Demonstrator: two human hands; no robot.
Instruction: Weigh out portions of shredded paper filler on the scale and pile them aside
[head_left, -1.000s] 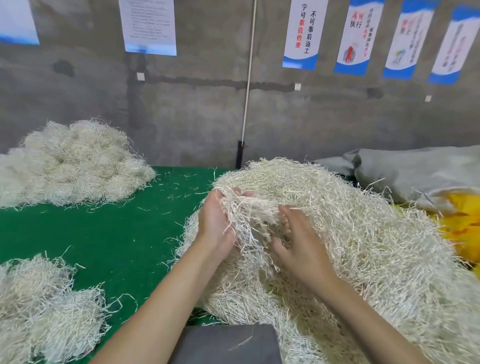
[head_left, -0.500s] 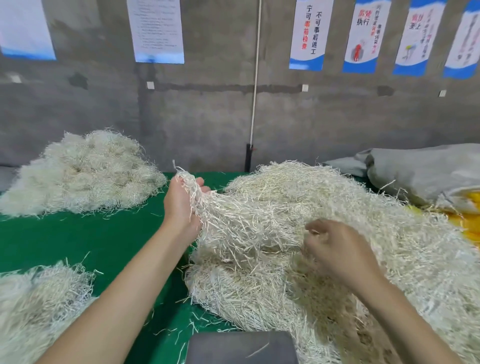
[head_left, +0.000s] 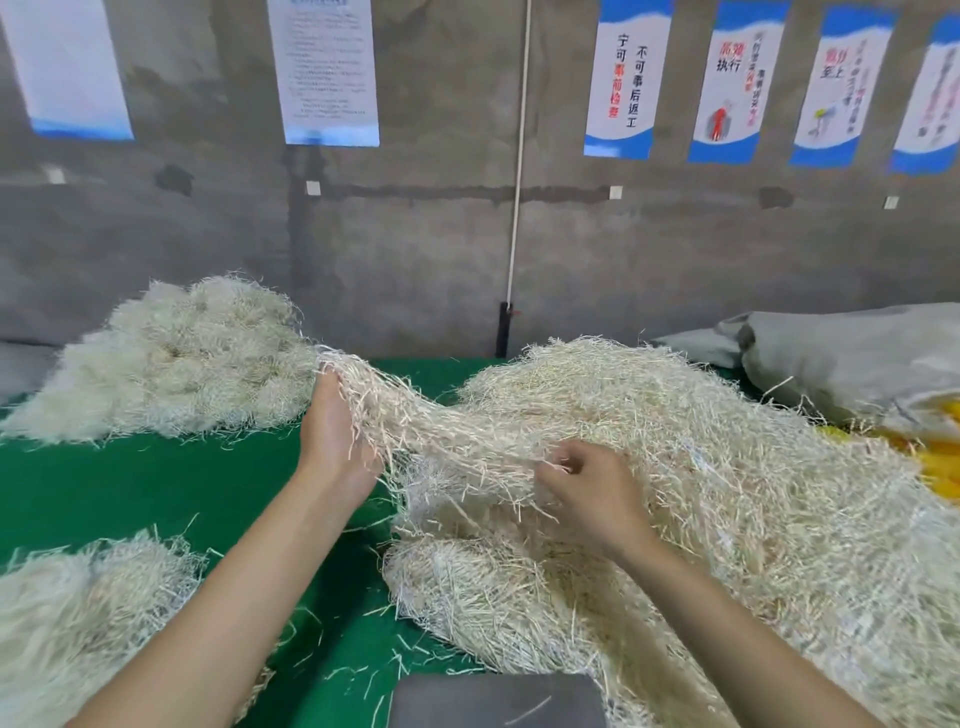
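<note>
A big heap of cream shredded paper filler (head_left: 701, 467) covers the right half of the green table (head_left: 130, 493). My left hand (head_left: 332, 426) grips a stretched clump of filler (head_left: 415, 415) and holds it up and to the left of the heap. My right hand (head_left: 587, 493) is curled on top of the heap, pinching strands where the clump joins it. The grey scale platform (head_left: 498, 701) shows at the bottom edge, with one loose strand on it.
A weighed pile of filler (head_left: 182, 364) lies at the back left, another pile (head_left: 78, 623) at the near left. A grey sack (head_left: 857, 353) and yellow material (head_left: 935, 447) lie at the far right. A concrete wall with posters stands behind.
My left hand has pulled its clump up and leftward, away from the heap. My right hand shifted from reaching into the filler to a curled hold on the heap.
</note>
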